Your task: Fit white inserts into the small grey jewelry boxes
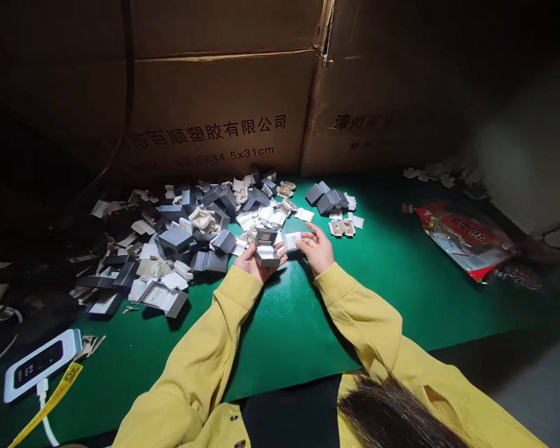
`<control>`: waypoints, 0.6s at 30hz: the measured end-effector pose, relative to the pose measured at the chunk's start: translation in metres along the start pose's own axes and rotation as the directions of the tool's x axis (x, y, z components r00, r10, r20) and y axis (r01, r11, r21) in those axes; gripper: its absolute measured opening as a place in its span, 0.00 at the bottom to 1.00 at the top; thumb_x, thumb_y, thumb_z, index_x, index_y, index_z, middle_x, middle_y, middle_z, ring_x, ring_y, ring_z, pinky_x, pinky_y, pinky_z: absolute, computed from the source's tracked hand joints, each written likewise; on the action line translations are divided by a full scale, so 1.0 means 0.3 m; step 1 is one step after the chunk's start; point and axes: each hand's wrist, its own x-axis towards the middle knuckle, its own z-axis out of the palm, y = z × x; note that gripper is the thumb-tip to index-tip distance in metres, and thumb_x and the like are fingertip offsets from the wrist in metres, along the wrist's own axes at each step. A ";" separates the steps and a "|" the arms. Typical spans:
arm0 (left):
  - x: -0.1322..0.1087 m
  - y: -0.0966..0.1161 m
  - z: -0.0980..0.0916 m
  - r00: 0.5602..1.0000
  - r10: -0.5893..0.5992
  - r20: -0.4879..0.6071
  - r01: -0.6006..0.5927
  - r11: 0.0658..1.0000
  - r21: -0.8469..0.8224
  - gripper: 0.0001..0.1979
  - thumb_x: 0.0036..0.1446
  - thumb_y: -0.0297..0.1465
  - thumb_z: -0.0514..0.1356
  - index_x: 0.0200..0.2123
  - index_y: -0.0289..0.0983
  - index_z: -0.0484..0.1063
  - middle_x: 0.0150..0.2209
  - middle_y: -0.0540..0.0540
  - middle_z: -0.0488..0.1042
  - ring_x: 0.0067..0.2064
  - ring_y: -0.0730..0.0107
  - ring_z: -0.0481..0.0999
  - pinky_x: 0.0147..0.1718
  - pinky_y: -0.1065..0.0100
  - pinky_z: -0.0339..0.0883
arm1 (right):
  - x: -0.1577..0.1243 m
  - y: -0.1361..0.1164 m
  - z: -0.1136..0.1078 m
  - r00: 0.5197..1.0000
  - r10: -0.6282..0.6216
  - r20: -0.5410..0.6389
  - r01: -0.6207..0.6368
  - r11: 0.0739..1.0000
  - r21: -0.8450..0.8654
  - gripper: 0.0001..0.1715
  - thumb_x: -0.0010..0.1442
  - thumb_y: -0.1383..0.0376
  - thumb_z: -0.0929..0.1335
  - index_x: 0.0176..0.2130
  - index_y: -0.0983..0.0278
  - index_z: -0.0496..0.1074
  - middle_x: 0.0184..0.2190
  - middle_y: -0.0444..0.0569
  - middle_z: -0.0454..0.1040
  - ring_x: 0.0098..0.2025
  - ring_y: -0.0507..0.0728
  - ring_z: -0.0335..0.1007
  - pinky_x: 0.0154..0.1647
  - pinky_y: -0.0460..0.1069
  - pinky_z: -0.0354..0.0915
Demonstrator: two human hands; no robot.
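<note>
Box (266, 254) and white piece (292, 241), 1 each, occupy 2 hands (319, 251).

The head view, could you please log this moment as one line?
left hand: holds small open box | right hand: pinches white card | table, left: heaped boxes | table, right: plastic bag

Brown cartons (214, 87) stand behind a brightly lit green tabletop (392, 261).

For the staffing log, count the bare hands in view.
2: the left hand holds a small open box; the right hand, beside it, holds a small white piece. No others show.
</note>
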 end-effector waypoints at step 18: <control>0.021 -0.024 -0.043 0.981 -0.171 0.088 0.148 0.963 0.227 0.25 0.66 0.37 0.40 0.52 0.31 0.68 0.41 0.34 0.78 0.47 0.51 0.77 0.48 0.48 0.68 | -0.079 -0.106 0.020 0.662 -0.695 0.280 0.748 0.590 -0.303 0.10 0.60 0.67 0.65 0.36 0.59 0.77 0.32 0.49 0.78 0.36 0.55 0.73 0.39 0.52 0.70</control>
